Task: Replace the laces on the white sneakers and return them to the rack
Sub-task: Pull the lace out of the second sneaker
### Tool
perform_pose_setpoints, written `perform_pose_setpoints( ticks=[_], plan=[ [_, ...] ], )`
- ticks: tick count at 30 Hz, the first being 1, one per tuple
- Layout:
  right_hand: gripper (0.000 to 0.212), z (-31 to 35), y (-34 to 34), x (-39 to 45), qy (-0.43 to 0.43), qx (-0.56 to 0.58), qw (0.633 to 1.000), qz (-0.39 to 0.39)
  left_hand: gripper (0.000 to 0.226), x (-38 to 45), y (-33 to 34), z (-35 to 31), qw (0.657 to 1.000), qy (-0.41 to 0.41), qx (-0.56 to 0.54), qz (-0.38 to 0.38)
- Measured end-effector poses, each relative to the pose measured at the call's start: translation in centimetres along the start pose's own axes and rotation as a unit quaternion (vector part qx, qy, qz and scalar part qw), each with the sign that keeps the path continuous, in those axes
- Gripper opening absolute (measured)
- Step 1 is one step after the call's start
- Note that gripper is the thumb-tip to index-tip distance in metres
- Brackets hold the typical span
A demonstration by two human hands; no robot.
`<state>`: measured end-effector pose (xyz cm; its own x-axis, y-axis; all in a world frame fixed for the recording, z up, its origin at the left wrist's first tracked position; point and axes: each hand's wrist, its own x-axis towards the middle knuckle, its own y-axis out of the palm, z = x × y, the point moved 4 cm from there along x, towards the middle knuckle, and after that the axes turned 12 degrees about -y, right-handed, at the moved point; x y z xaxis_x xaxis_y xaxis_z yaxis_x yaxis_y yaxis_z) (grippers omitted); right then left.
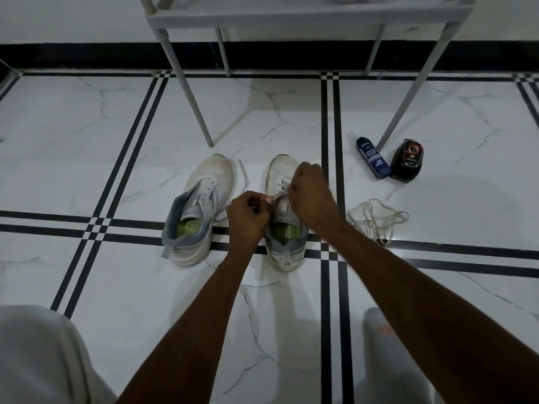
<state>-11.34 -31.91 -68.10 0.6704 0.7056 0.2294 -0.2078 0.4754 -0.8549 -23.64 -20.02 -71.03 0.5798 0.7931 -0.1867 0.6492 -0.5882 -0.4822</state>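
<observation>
From my feed I see two white sneakers side by side on the marble floor (87,126), toes pointing toward the rack (306,17) whose legs stand just beyond them. The left sneaker (198,208) sits apart from both hands, its eyelets bare and its green insole showing. Over the right sneaker (284,228) both hands are at work: the left hand (248,217) has its fingers curled tight, its grip pinching the end of a white lace (278,194) just above the tongue, and the right hand (312,193) is closed into a fist over the eyelet rows, gripping the same lace where it leaves the shoe. A short stretch of lace runs taut between the two hands. To the right of that sneaker a loose heap of laces (377,220) lies on the floor, apart from it. Beyond the heap, beside a rack leg, a blue cleaner bottle (372,157) lies next to a black polish container (407,160).
</observation>
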Motion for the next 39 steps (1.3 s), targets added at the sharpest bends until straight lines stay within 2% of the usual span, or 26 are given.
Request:
perform_pose_setpoints(
  ticks=[2, 3, 4, 5, 7, 8, 12, 15, 17, 20, 22, 24, 26, 29, 31, 35, 36, 37, 38, 39],
  plan=[
    [0.019, -4.3, -4.4, 0.5, 0.139, 0.005, 0.981, -0.136, 0.011, -0.1, -0.5, 0.2, 1.0, -0.005, -0.004, -0.009],
    [0.021, -6.7, -6.1, 0.6, 0.204, 0.003, 0.966, -0.159, 0.012, -0.2, -0.7, 0.3, 1.0, -0.008, -0.004, -0.015],
    [0.028, -8.3, -7.1, 0.7, 0.244, 0.004, 0.958, -0.152, 0.012, -0.3, -0.9, 0.4, 1.0, -0.011, -0.006, -0.018],
    [0.041, -8.6, -7.6, 0.9, 0.249, -0.003, 0.962, -0.114, 0.012, -0.4, -1.0, 0.4, 1.0, -0.011, -0.007, -0.017],
    [0.065, -6.5, -6.2, 0.9, 0.206, -0.008, 0.977, -0.046, 0.009, -0.6, -1.0, 0.2, 1.0, -0.004, -0.006, -0.007],
    [0.067, -5.1, -4.9, 0.8, 0.186, 0.027, 0.982, -0.015, 0.006, -0.7, -1.0, -0.1, 1.0, 0.0, -0.005, -0.003],
    [0.054, -0.4, 0.2, -0.6, 0.138, 0.125, 0.969, 0.164, 0.013, -0.6, -0.4, -1.2, 0.995, 0.059, 0.078, 0.003],
    [0.045, 1.1, 0.7, -1.2, 0.095, 0.091, 0.982, 0.139, 0.013, -0.5, 0.3, -1.7, 0.983, 0.093, 0.159, 0.016],
    [0.031, 1.0, 0.4, -1.4, 0.061, 0.062, 0.991, 0.101, 0.007, -0.1, -0.3, -1.8, 0.98, 0.1, 0.173, 0.012],
    [0.018, -1.3, -0.2, -1.7, 0.118, 0.123, 0.984, 0.056, 0.005, 0.8, -1.9, -0.9, 0.988, 0.055, 0.141, -0.029],
    [0.014, -1.6, -0.2, -1.7, 0.122, 0.131, 0.982, 0.067, 0.003, 0.7, -2.0, -0.8, 0.99, 0.044, 0.129, -0.046],
    [0.014, -1.1, -0.2, -1.6, 0.111, 0.13, 0.98, 0.104, 0.02, 0.2, -0.8, -1.7, 0.984, 0.08, 0.154, -0.045],
    [0.017, -0.9, -0.2, -1.3, 0.104, 0.152, 0.974, 0.135, 0.038, -0.2, 0.8, -3.0, 0.965, 0.147, 0.219, -0.011],
    [0.022, -1.3, -0.1, -0.9, 0.109, 0.151, 0.972, 0.142, 0.025, -0.1, 2.2, -4.0, 0.925, 0.21, 0.316, -0.001],
    [0.023, -1.5, -0.1, -1.0, 0.118, 0.157, 0.971, 0.133, 0.018, 0.3, 2.7, -4.2, 0.914, 0.213, 0.344, -0.002],
    [0.024, -2.3, -0.2, -1.2, 0.154, 0.203, 0.958, 0.13, 0.019, 0.6, 3.8, -4.4, 0.896, 0.239, 0.373, 0.022],
    [0.023, -2.5, -0.2, -1.3, 0.17, 0.215, 0.954, 0.125, 0.018, 0.9, 3.6, -4.2, 0.906, 0.222, 0.359, 0.003],
    [0.021, -2.8, -0.2, -1.5, 0.187, 0.226, 0.949, 0.117, 0.015, 1.4, 2.7, -4.0, 0.935, 0.171, 0.308, -0.046],
    [0.019, -2.9, -0.3, -1.7, 0.202, 0.236, 0.944, 0.108, 0.014, 2.0, 1.2, -3.6, 0.961, 0.091, 0.233, -0.115],
    [0.018, -3.1, -0.3, -1.8, 0.212, 0.247, 0.94, 0.099, 0.015, 2.5, -0.3, -2.9, 0.967, 0.014, 0.173, -0.185]
  ],
)
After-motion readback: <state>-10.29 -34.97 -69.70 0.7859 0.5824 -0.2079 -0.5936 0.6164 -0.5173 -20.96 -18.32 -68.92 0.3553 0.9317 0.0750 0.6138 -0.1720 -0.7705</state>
